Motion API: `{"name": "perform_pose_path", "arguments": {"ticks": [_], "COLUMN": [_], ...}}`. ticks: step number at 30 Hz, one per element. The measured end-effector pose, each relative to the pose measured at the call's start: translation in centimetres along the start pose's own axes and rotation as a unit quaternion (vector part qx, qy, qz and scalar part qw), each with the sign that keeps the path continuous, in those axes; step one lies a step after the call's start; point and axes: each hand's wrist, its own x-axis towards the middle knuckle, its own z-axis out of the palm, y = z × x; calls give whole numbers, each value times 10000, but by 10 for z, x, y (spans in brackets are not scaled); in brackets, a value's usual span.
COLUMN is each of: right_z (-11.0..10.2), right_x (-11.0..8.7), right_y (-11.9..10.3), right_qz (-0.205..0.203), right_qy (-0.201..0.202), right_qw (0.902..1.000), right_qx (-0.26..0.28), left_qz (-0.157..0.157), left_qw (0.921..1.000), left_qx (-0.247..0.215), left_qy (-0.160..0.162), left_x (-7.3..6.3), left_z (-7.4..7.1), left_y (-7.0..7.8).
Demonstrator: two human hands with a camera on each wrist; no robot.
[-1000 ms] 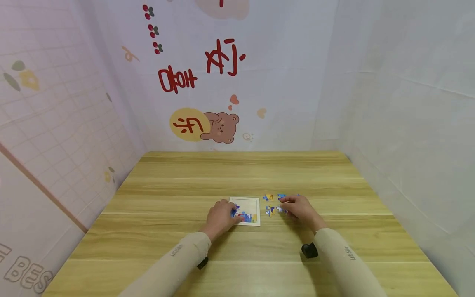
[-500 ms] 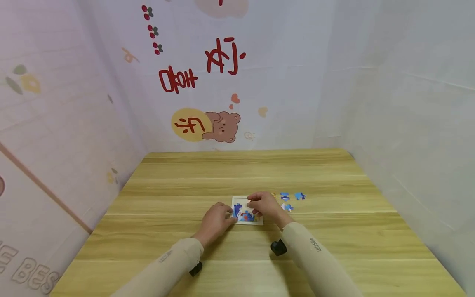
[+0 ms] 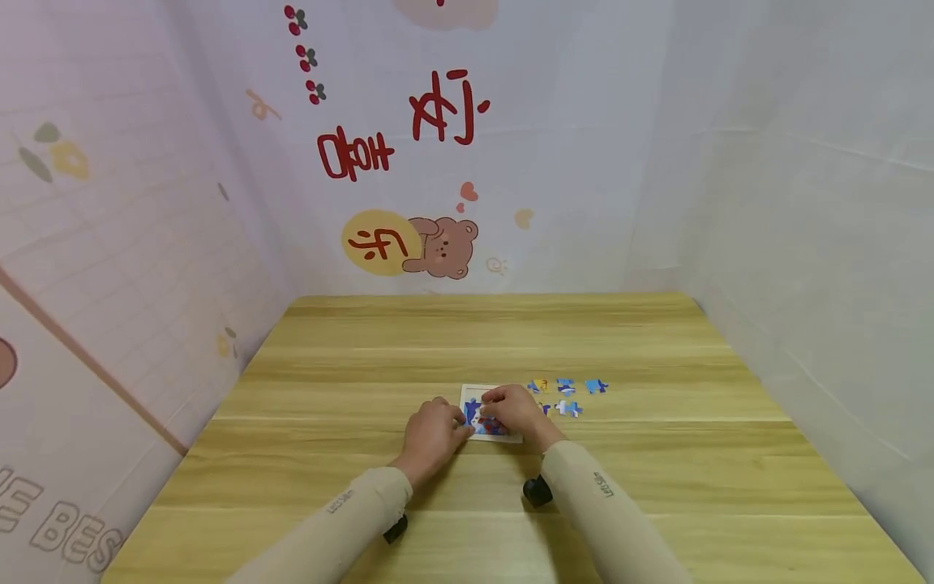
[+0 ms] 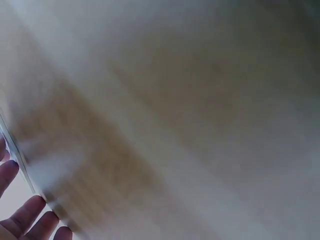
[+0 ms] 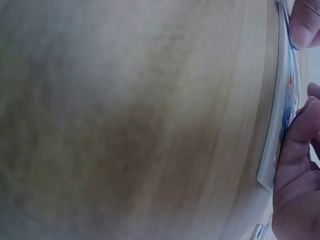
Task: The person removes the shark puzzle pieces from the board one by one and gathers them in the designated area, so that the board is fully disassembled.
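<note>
A small jigsaw puzzle board (image 3: 491, 439) with a pale raised rim lies on the table, with blue, red and white pieces assembled across its lower part. At its left edge, my left hand (image 3: 430, 430) steadies it, the thumb over the lower-left corner and the fingers along the side. My right hand (image 3: 516, 412) is over the board, thumb and fingertips pinched together at the picture's inner edge. The puzzle piece between them is mostly hidden by the fingers. In the right wrist view, the right hand (image 5: 300, 165) bends over the rim, facing the left thumb (image 5: 301, 32).
Several loose puzzle pieces lie right of the board in two rows, among them a blue piece (image 3: 596, 386), a blue-and-white piece (image 3: 569, 408) and a yellow one (image 3: 538, 385). The wooden table (image 3: 379, 341) meets cloth-covered walls at the back and sides.
My right hand has moved left from the loose pieces to the board and lowered into the picture area. The left hand has stayed at the board's left edge.
</note>
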Motion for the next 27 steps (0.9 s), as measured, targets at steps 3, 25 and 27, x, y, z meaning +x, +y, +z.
{"name": "perform_pose_path", "arguments": {"ticks": [3,25,27], "right_z": [0,5,7], "right_x": [1,0,0], "right_y": [-2,-8,-8], "right_qz": [10,-181,-180], "right_qy": [-60,204,250], "right_qw": [9998,9996,9995], "right_qx": [-166,50,120], "left_qz": [-9,-143,-132], "left_qw": [10000,9995,9995], "left_qx": [-73,110,129], "left_qy": [32,-277,-268], "left_x": [0,4,3], "left_z": [0,-4,-3], "left_y": [-1,4,3]}}
